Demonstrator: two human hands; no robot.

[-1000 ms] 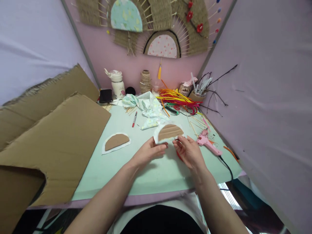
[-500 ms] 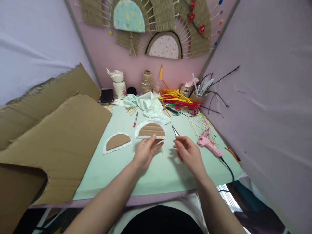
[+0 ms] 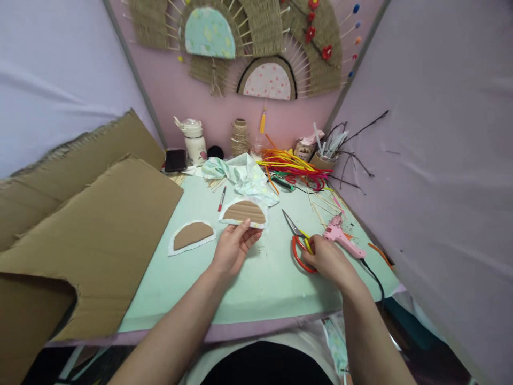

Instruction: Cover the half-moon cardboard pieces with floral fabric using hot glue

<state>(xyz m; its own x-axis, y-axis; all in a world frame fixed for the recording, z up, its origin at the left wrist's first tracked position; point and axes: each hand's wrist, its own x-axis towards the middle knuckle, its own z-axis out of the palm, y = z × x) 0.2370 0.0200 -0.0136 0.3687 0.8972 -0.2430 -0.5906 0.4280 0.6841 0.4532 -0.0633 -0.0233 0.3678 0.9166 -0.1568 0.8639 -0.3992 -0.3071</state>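
Note:
My left hand (image 3: 234, 247) pinches the straight lower edge of a cardboard half-circle (image 3: 245, 212), thumb on top and fingers beneath. Pale patterned fabric shows as a border around the cardboard, folded over along the straight edge. My right hand (image 3: 326, 260) is closed at the handles of a pair of scissors (image 3: 296, 231) with red and yellow grips; its fingertips are partly hidden. The blades point away from me, up and left. To the left of my left hand lies a second cardboard half-circle (image 3: 194, 235) on white-edged fabric.
Large cardboard sheets (image 3: 100, 224) cover the left side. A pink glue gun (image 3: 342, 236) with a black cord lies at right. Behind are crumpled fabric (image 3: 244, 174), a marker (image 3: 222, 199), coloured strips (image 3: 292, 160), a twine spool (image 3: 240, 138), a bottle (image 3: 195, 141) and twigs (image 3: 355, 158).
My right hand has moved right and down onto the scissors' handles, which now show more fully. My left hand has shifted slightly left with the half-circle, its fingers drawn closer together.

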